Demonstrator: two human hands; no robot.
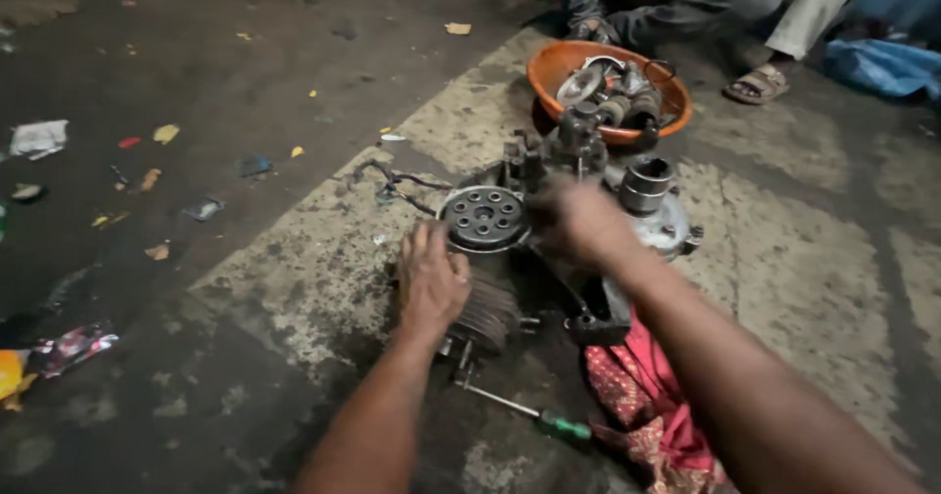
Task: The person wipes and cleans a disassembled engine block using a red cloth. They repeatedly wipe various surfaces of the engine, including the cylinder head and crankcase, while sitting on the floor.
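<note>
Head view: an engine block lies on the concrete floor, w/ both hands on it. The left hand rests palm-down, fingers spread flat, on the ribbed cylinder part of the engine; its grip is open, not closed around anything. Just above this hand is the round perforated disc of the engine, touching the fingertips or very near. The right hand is blurred, at the middle of the engine, right beside the disc; if its grip is closed on sth I cannot tell. Below the right hand & forearm lies a red patterned cloth. Below the left hand, near the wrist, a screwdriver w/ green handle lies on the floor. Beyond the right hand, past the engine, stands an orange bowl w/ metal parts in it. Behind the bowl another person sits, a sandalled foot visible.
</note>
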